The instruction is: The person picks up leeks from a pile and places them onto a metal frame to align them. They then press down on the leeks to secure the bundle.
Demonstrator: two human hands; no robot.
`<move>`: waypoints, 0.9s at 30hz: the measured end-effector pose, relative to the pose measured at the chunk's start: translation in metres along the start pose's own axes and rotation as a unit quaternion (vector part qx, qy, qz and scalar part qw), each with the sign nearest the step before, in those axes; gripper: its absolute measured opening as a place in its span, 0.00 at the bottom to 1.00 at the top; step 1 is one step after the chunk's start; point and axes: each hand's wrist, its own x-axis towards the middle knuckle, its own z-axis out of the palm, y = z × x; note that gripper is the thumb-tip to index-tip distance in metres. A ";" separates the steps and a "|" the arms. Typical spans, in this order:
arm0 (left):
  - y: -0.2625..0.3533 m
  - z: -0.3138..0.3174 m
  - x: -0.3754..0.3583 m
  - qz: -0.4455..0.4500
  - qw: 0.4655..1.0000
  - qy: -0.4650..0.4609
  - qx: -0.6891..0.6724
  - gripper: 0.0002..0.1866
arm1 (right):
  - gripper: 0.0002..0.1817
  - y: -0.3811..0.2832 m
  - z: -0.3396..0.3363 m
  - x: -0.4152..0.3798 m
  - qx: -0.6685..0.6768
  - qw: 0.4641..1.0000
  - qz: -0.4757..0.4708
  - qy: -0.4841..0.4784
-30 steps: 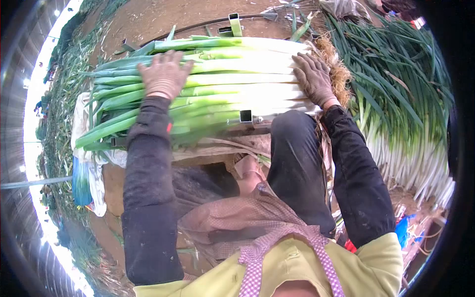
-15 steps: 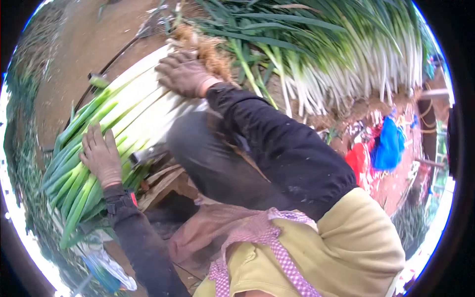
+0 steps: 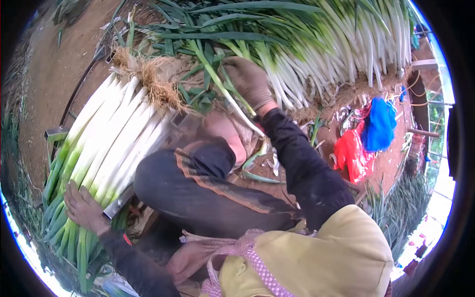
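Observation:
A bundle of long green onions (image 3: 111, 133) lies on a metal frame (image 3: 118, 202), roots at the top and green leaves toward the bottom left. My left hand (image 3: 85, 208), in a brownish glove, rests open on the stalks where white turns to green. At the left edge of a larger green onion pile (image 3: 326, 64) is my gloved right hand (image 3: 246, 81), with its back toward me and its fingers bent out of sight. A loose green onion (image 3: 225, 91) slants down just left of that hand; whether the fingers hold any stalk is hidden.
My bent knee (image 3: 158, 171) and bare foot (image 3: 222, 131) are between the bundle and the pile. A red plastic bag (image 3: 354, 156) and a blue bag (image 3: 380, 126) lie on the right. A dark rod or cable (image 3: 81, 81) runs along the ground beyond the bundle.
My right hand has left the root end of the bundle and moved right to the pile. My left hand stays on the bundle's green part. The camera view has shifted right.

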 end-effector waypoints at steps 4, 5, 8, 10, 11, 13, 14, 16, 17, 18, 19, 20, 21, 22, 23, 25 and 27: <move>-0.009 0.005 0.000 0.027 0.999 0.021 -0.030 0.25 | 0.24 0.154 -0.025 -0.034 -0.328 0.908 0.260 -0.017; -0.012 0.009 0.000 0.034 0.998 0.024 -0.035 0.25 | 0.25 0.168 -0.030 -0.042 -0.345 0.892 0.289 -0.042; -0.012 0.011 -0.001 0.032 0.998 0.027 -0.038 0.25 | 0.27 0.207 -0.039 -0.056 -0.377 0.851 0.342 -0.130; -0.010 0.000 0.000 0.031 0.997 0.010 -0.070 0.25 | 0.27 0.220 -0.045 -0.060 -0.374 0.836 0.341 -0.213; -0.011 0.000 0.002 0.033 0.997 0.010 -0.067 0.25 | 0.27 0.225 -0.051 -0.066 -0.361 0.846 0.335 -0.203; -0.012 0.002 0.000 0.031 0.997 0.012 -0.064 0.25 | 0.27 0.222 -0.073 -0.063 -0.337 0.868 0.318 -0.178; -0.012 0.000 0.000 0.032 0.997 0.013 -0.068 0.25 | 0.26 0.239 -0.080 -0.071 -0.357 0.884 0.275 -0.123; -0.011 -0.004 0.001 0.038 0.996 0.016 -0.077 0.25 | 0.26 0.231 -0.096 -0.064 -0.363 0.878 0.295 -0.103; -0.012 -0.003 0.001 0.045 0.996 0.023 -0.080 0.25 | 0.25 0.224 -0.106 -0.059 -0.367 0.874 0.306 -0.093; -0.014 -0.001 0.001 0.051 0.995 0.029 -0.083 0.25 | 0.25 0.220 -0.108 -0.053 -0.387 0.857 0.324 -0.110; -0.015 0.002 0.002 0.056 0.994 0.037 -0.087 0.25 | 0.24 0.217 -0.107 -0.051 -0.405 0.847 0.322 -0.121; -0.017 0.005 0.003 0.060 0.993 0.040 -0.091 0.25 | 0.23 0.213 -0.104 -0.046 -0.422 0.839 0.318 -0.130; -0.020 0.006 0.003 0.063 0.993 0.041 -0.093 0.25 | 0.21 0.209 -0.098 -0.041 -0.437 0.831 0.311 -0.143; -0.022 0.007 0.003 0.066 0.992 0.042 -0.094 0.25 | 0.23 0.200 -0.090 -0.038 -0.484 0.804 0.302 -0.167; -0.024 0.007 0.001 0.065 0.993 0.044 -0.092 0.25 | 0.22 0.199 -0.084 -0.037 -0.482 0.801 0.309 -0.176; -0.015 -0.002 0.000 0.066 0.993 0.046 -0.089 0.25 | 0.22 0.196 -0.076 -0.036 -0.481 0.791 0.325 -0.195; -0.012 -0.004 -0.001 0.066 0.993 0.050 -0.087 0.25 | 0.23 0.193 -0.072 -0.037 -0.482 0.799 0.306 -0.190</move>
